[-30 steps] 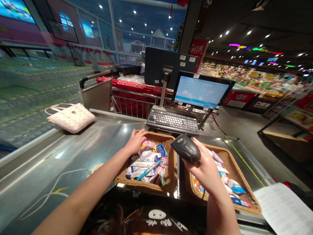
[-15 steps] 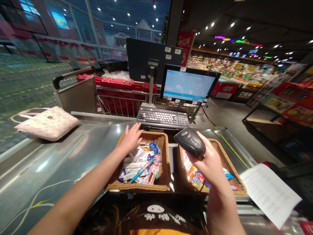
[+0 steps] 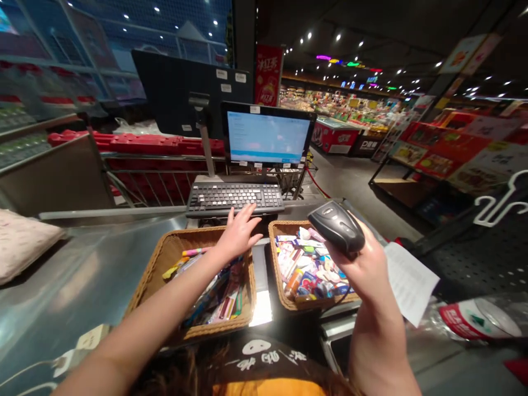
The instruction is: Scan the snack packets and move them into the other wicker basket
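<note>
My left hand (image 3: 238,232) is open, fingers spread, above the far right corner of the left wicker basket (image 3: 144,275) and just short of the black keyboard (image 3: 231,199). Whether a fingertip touches the keys I cannot tell. My right hand (image 3: 367,256) is wrapped round a black barcode scanner (image 3: 337,226), held up over the right side of the other wicker basket (image 3: 277,280). Small packaged goods (image 3: 307,261) fill that right basket. Slim packets (image 3: 226,308) lie in the left one, partly hidden by my left forearm.
Behind the keyboard stand a lit monitor (image 3: 270,135) and a second screen (image 3: 185,93) seen from its back. A pale bag (image 3: 25,245) rests on the metal counter at left. At right are a printed sheet (image 3: 408,283), a bottle (image 3: 474,322) and a white hanger (image 3: 495,203).
The view has turned right. My left hand has moved right, from over the left basket's far left part to its right corner by the keyboard. My right hand still holds the scanner.
</note>
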Available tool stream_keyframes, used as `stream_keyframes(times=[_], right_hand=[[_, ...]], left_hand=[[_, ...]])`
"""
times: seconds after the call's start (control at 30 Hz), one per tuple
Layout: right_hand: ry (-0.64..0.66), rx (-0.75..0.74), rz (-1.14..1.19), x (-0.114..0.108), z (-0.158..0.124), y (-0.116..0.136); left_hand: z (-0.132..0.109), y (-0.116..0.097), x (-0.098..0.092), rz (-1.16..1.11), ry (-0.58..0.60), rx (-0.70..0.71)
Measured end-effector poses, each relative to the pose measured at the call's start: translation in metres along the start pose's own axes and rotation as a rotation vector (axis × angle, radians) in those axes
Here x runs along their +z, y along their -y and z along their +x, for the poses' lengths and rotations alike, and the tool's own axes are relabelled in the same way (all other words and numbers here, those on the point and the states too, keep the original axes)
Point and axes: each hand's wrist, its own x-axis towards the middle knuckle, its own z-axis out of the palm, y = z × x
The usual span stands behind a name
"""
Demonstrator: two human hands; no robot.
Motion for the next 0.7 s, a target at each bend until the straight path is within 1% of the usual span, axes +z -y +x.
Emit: stream_keyframes(times=[0.07, 0.17, 0.27, 0.37, 0.53, 0.7], right_hand=[[-0.01, 0.029, -0.007, -0.007, -0.001, -0.009], [-0.028, 0.074, -0.031, -0.016, -0.001, -0.023], [-0.05, 0.095, -0.053, -0.022, -0.001, -0.035], [-0.059, 0.081, -0.058, -0.025, -0.001, -0.047], [-0.064, 0.072, -0.043, -0.03, -0.002, -0.065], [-0.056, 0.114, -0.034, -0.035, -0.004, -0.081]], left_hand=[[0.013, -0.019, 0.01, -0.024, 0.029, 0.029], [0.034, -0.047, 0.028, -0.06, 0.067, 0.114], [0.054, -0.071, 0.051, -0.09, 0.11, 0.206], [0.075, -0.092, 0.075, -0.092, 0.168, 0.248], [0.104, -0.118, 0.115, -0.04, 0.255, 0.305], [0.116, -0.13, 0.147, -0.011, 0.279, 0.317]])
